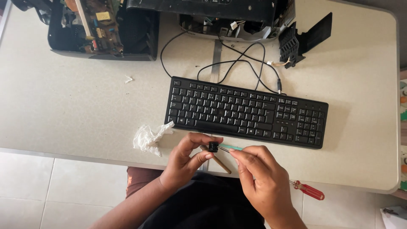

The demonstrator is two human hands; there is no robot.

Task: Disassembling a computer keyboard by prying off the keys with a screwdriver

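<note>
Left grip (183,163) pinching black keycap (213,147), right grip (258,171) on teal tool (231,147)

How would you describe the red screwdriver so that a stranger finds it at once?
Start at the black keyboard on the table. Go toward the table's near edge, just beyond the right hand. The screwdriver lies there alone, the only thing with a red handle.

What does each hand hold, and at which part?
The left hand pinches a small black keycap by its sides. The right hand grips a thin teal tool near its rear end.
</note>
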